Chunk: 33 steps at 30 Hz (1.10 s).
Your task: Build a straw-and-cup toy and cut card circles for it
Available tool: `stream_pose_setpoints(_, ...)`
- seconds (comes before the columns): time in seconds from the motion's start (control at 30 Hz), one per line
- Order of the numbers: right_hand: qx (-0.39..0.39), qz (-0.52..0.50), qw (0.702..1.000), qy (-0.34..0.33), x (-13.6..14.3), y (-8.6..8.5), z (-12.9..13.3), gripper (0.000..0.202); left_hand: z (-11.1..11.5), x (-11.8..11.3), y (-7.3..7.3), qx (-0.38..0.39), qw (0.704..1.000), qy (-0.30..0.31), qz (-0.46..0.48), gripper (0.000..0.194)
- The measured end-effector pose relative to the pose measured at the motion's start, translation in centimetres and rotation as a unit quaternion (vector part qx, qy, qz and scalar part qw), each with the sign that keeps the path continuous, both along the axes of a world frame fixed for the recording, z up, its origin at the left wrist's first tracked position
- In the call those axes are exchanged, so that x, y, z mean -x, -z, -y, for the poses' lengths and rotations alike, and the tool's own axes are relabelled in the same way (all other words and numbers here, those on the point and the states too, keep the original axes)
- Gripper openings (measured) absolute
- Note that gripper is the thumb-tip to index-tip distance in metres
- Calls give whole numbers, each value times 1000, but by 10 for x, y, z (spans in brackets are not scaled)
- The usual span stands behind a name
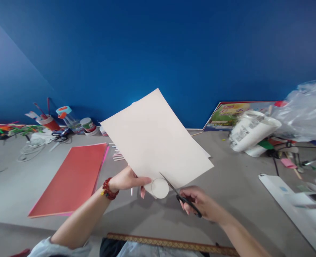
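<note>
My left hand [132, 180] pinches the lower left edge of a large sheet of white paper [158, 135], its thumb on top. The sheet is held up above the table at a slant. A circle outline [160, 188] is drawn near its bottom corner, close to my left thumb. My right hand [197, 203] is closed round the handles of black scissors [181, 197]. The blades lie at the right side of the circle, at the sheet's lower edge. Whether the paper is cut through along the outline, I cannot tell.
Red paper sheets [72, 178] lie at the left on the grey table. Behind them stand a pen cup [50, 123], jars [88, 125] and another pair of scissors [61, 135]. Paper rolls [254, 130] and a clear plastic bag [305, 110] crowd the right. A blue wall rises behind.
</note>
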State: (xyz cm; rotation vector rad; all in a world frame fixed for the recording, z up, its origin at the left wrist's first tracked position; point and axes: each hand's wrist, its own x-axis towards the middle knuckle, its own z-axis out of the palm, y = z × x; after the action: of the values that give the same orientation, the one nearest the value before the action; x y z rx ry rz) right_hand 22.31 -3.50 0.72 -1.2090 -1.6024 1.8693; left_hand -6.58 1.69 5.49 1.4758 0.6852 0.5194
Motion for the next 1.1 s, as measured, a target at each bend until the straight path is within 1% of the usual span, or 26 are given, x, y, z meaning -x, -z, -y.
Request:
stream_pose_setpoints(0.13, -6, 6, 1000, -10, -3, 6, 0, 23, -1, 3, 5, 7, 1000, -1, -13, 29)
stream_pose_setpoints(0.3, 6, 6, 1000, -6, -4, 4, 1, 28, -3, 5, 8, 13, 1000, 4, -25, 27)
stream_pose_setpoints(0.4, 2, 14, 1000, -18, -6, 4, 0, 30, -5, 5, 6, 17, 1000, 10, -25, 25)
stream_pose_setpoints(0.5, -8, 22, 999, -25, -9, 7, 0, 29, -5, 4, 3, 23, 999, 22, -20, 24)
stream_pose_setpoints(0.6, -13, 22, 999, -29, -10, 11, -1, 31, -6, 4, 1, 20, 999, 27, -27, 26)
stream_pose_setpoints(0.73, -9, 19, 999, -32, -9, 9, -1, 29, -8, 6, 0, 9, 999, 34, -40, 28)
stream_pose_setpoints(0.87, -4, 19, 999, -34, -8, 7, -1, 29, -8, 6, -2, 3, 999, 35, -37, 26)
stream_pose_setpoints(1.1, 3, 39, 999, -30, -11, 11, 0, 31, -8, 2, -8, 15, 999, 26, -32, 22)
